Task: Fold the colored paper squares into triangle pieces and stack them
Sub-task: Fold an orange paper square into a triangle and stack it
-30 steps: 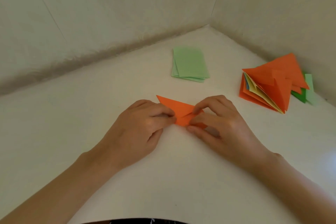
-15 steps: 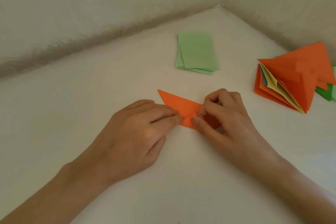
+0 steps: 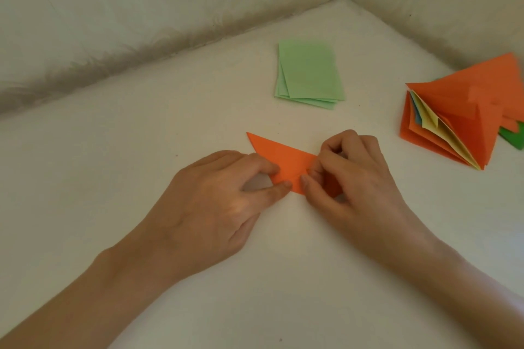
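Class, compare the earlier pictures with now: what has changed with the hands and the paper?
The right hand has curled tighter over the right end of the paper, pinching the fold there. The left hand still holds the left part; green sheets and stack lie untouched.
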